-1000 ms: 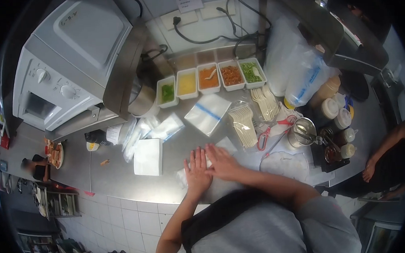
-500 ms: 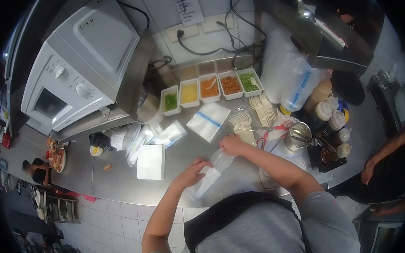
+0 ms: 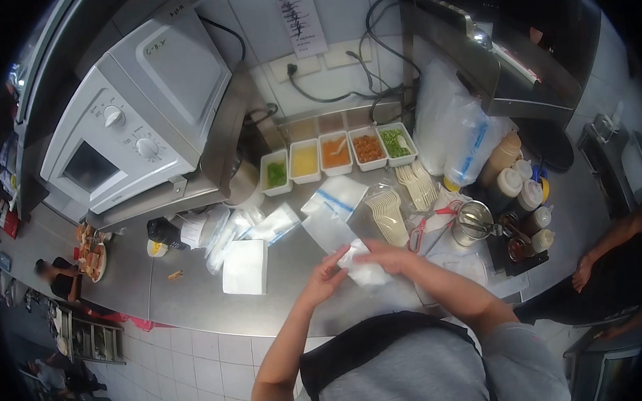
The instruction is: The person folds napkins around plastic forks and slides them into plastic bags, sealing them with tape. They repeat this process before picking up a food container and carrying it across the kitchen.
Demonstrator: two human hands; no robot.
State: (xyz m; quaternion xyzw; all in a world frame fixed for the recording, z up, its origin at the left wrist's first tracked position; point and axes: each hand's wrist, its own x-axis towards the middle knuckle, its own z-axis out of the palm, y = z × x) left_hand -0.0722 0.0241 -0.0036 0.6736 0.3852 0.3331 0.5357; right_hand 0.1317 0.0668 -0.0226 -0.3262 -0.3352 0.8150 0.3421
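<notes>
Over the near part of the steel counter I hold a clear plastic bag (image 3: 328, 233) with something white and folded in it, perhaps a napkin. My left hand (image 3: 325, 279) has its thumb and fingers on the bag's left side. My right hand (image 3: 388, 256) grips it from the right, with some fingers hidden behind the plastic. The bag's far end overlaps a stack of flat bags with a blue stripe (image 3: 339, 196). Wrapped plastic forks (image 3: 416, 184) and spoons (image 3: 389, 219) lie just beyond my right hand. To the left sits a stack of white napkins (image 3: 245, 268).
White tubs of chopped food (image 3: 305, 161) line the wall. Red-handled scissors (image 3: 417, 239), a metal cup (image 3: 472, 225) and sauce bottles (image 3: 509, 183) stand at right. A microwave (image 3: 135, 123) overhangs the left. Another person's hand (image 3: 583, 272) is at far right.
The bag has turned, its loose end now pointing away from me over the striped stack. Both hands have come closer together, and the left has moved right. The camera view has shifted slightly.
</notes>
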